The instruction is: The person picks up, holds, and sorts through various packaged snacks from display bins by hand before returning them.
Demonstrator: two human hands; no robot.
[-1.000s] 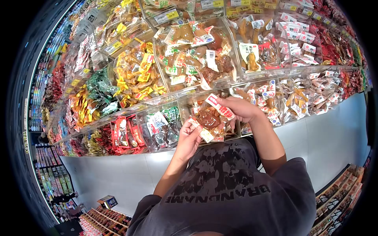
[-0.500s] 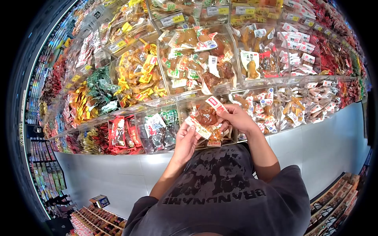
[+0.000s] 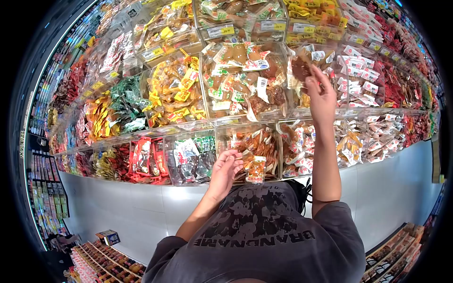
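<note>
My right hand (image 3: pixel 322 92) reaches up over the upper bins, its fingers closed on the edge of a clear packet with brown food (image 3: pixel 301 68). That packet hangs above a bin right of the large middle bin (image 3: pixel 245 87). Lower down, my left hand (image 3: pixel 229 165) hovers at the left edge of a front bin of brown packets (image 3: pixel 266 146), thumb and fingertips close together; nothing can be made out between them. A small orange packet (image 3: pixel 256 170) lies at that bin's front, to the right of my left hand.
Yellow packets (image 3: pixel 174 89) and green packets (image 3: pixel 127 104) fill bins on the left, with red packets (image 3: pixel 146 158) in front. White-labelled packets (image 3: pixel 363 70) are at the right. Grey floor (image 3: pixel 137 203) lies below the bins, and low shelves (image 3: pixel 111 262) stand behind.
My right hand has moved up and to the right with the brown packet, away from my left hand. My left hand has let go of the packet and stayed low.
</note>
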